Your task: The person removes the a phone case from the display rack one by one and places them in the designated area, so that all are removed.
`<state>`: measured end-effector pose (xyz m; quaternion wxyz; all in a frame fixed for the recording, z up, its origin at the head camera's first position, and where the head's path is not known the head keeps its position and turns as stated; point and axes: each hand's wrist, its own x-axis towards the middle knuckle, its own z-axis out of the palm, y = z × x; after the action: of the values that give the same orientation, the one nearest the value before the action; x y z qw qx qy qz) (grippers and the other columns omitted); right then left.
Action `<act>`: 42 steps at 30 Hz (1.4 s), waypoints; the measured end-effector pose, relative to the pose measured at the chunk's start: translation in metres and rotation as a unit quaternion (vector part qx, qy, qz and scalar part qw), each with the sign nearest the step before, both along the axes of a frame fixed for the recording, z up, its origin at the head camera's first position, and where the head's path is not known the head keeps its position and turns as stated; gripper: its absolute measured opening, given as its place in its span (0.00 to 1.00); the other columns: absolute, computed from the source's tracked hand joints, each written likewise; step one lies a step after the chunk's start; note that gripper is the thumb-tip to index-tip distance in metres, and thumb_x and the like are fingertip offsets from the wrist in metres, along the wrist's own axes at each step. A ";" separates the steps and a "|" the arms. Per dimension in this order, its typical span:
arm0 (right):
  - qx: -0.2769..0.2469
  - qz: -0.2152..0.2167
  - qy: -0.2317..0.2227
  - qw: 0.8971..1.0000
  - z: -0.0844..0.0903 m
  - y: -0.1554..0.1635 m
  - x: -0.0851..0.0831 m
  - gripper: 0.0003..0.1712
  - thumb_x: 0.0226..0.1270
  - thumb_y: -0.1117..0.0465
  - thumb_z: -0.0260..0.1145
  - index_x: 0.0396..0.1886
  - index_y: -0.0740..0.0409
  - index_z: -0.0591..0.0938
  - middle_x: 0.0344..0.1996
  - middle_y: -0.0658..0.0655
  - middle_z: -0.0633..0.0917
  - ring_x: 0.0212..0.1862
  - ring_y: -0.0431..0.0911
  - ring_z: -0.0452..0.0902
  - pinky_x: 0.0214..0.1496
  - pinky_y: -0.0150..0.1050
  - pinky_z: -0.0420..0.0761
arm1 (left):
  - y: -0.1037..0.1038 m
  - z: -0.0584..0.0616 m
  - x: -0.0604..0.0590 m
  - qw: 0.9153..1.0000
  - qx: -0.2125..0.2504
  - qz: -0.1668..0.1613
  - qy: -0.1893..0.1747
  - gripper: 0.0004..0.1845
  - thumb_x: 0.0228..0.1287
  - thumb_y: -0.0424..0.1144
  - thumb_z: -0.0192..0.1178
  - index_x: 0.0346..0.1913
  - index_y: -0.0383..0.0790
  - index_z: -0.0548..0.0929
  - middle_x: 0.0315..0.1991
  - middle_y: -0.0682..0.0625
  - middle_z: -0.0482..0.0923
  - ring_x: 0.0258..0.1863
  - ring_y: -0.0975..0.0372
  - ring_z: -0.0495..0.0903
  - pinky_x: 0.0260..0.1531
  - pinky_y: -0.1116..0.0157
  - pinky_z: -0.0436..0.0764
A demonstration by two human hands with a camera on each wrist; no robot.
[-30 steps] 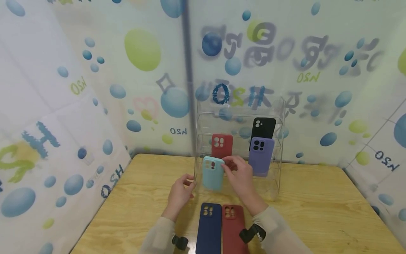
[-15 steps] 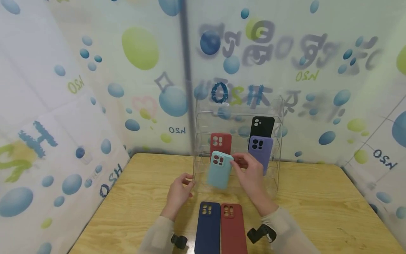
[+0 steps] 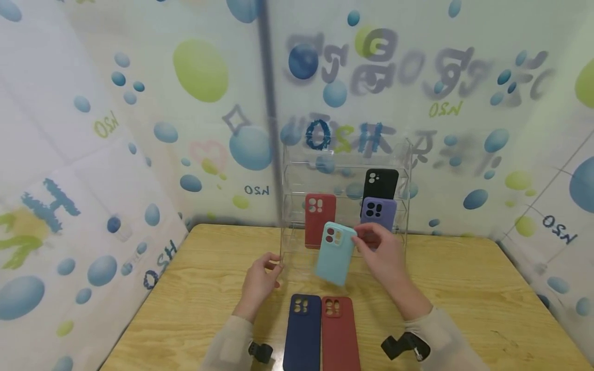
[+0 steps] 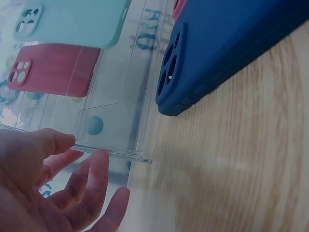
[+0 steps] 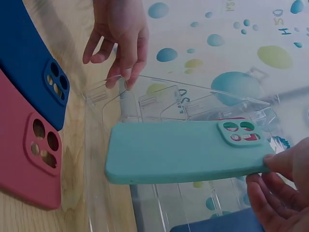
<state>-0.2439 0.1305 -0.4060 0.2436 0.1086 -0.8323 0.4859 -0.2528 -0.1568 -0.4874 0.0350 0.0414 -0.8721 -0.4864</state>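
Note:
My right hand point(image 3: 382, 252) pinches a light turquoise phone case point(image 3: 336, 253) by its upper right corner. The case is held tilted in front of a clear acrylic display rack point(image 3: 282, 206), its camera cutouts at the top. My left hand point(image 3: 261, 281) grips the rack's left side edge low down between thumb and fingers; the left wrist view shows the thumb point(image 4: 60, 141) on the clear panel. On the rack's tiers stand a red phone case point(image 3: 319, 219), a black phone case point(image 3: 381, 183) and a purple phone case point(image 3: 383, 212), which partly covers the black one.
A dark blue phone case point(image 3: 302, 335) and a dark red phone case point(image 3: 340, 335) lie side by side on the wooden table point(image 3: 185, 309), in front of the rack. Behind the rack rises a wall covering point(image 3: 199, 72) printed with bubbles.
My right hand has drawn the turquoise case to the right, away from the red case's front, and tilted it. The left hand stays at the rack's edge. The head view shifts slightly.

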 end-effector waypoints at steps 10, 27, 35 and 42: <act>0.048 0.000 -0.090 0.995 0.006 0.026 0.014 0.10 0.69 0.63 0.72 0.48 0.58 0.86 0.41 0.58 0.88 0.42 0.49 0.88 0.42 0.30 0.84 | -0.002 0.000 0.000 1.000 0.004 0.000 0.002 0.09 0.73 0.39 0.63 0.52 0.42 0.84 0.41 0.42 0.84 0.18 0.60 0.83 0.18 0.66 0.74; 0.083 0.013 -0.163 0.983 0.006 0.068 0.037 0.11 0.68 0.65 0.72 0.49 0.61 0.86 0.42 0.59 0.88 0.39 0.47 0.87 0.37 0.32 0.84 | -0.003 0.001 0.001 1.000 -0.003 0.002 0.002 0.10 0.74 0.39 0.63 0.53 0.42 0.84 0.41 0.43 0.85 0.20 0.57 0.85 0.17 0.66 0.73; 0.089 0.042 -0.237 0.967 -0.003 0.083 0.041 0.13 0.69 0.63 0.72 0.50 0.63 0.85 0.41 0.58 0.89 0.38 0.46 0.87 0.36 0.36 0.84 | -0.003 0.001 -0.001 1.000 -0.003 0.004 0.000 0.10 0.73 0.39 0.63 0.53 0.43 0.85 0.41 0.43 0.84 0.21 0.55 0.85 0.17 0.67 0.73; 0.089 0.066 -0.288 0.951 -0.018 0.090 0.044 0.13 0.69 0.63 0.72 0.50 0.63 0.85 0.40 0.56 0.87 0.37 0.48 0.86 0.36 0.40 0.85 | 0.000 0.001 -0.001 1.000 -0.004 0.001 -0.001 0.10 0.73 0.40 0.63 0.52 0.43 0.84 0.41 0.43 0.85 0.21 0.55 0.86 0.17 0.66 0.73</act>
<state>-0.2004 0.2210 -0.4242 -0.0496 0.0404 -0.8978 0.4356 -0.2535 -0.1569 -0.4867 0.0349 0.0429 -0.8738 -0.4832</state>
